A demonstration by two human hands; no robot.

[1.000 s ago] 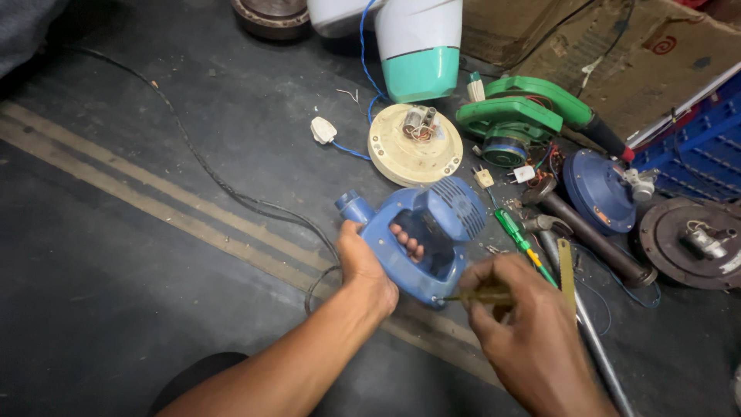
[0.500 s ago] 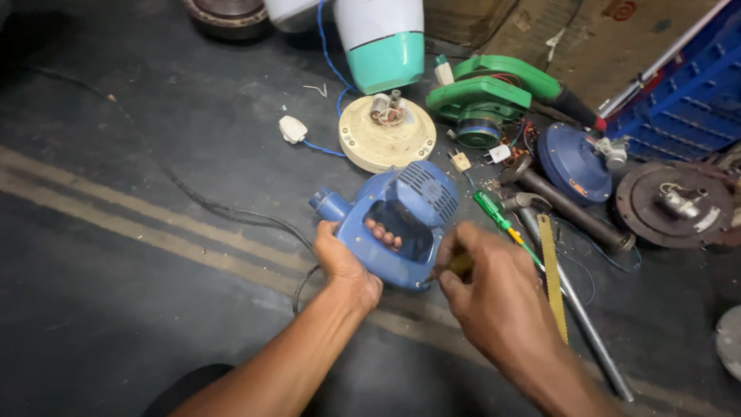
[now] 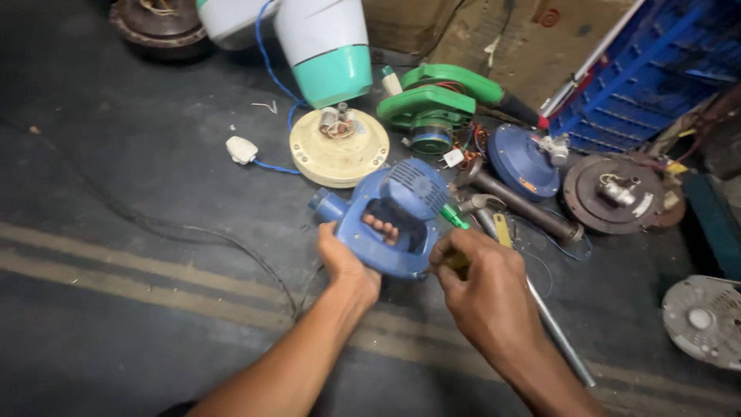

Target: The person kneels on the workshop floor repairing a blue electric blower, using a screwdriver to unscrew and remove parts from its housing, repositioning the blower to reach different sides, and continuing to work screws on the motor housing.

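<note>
Blue blower (image 3: 401,220) is being gripped by your left hand (image 3: 346,261), fingers (image 3: 382,229) through its handle; your right hand (image 3: 482,282), at four o'clock, is clasping a screwdriver (image 3: 455,218).

A cream round motor base (image 3: 338,148) with exposed windings sits at twelve o'clock of centre, a white plug (image 3: 241,149) on a blue cord lying to its nine o'clock. Above it, at twelve, leans a white and teal appliance body (image 3: 324,46). At one o'clock lies a green blower (image 3: 432,104), and a blue round cover (image 3: 523,161) rests at two o'clock, touching a dark metal pipe (image 3: 521,205). A dark round motor plate (image 3: 617,193) sits at three o'clock beside a blue plastic crate (image 3: 656,69). A grey disc (image 3: 704,318) lies at four o'clock. A black cable (image 3: 193,235) trails at nine o'clock
</note>
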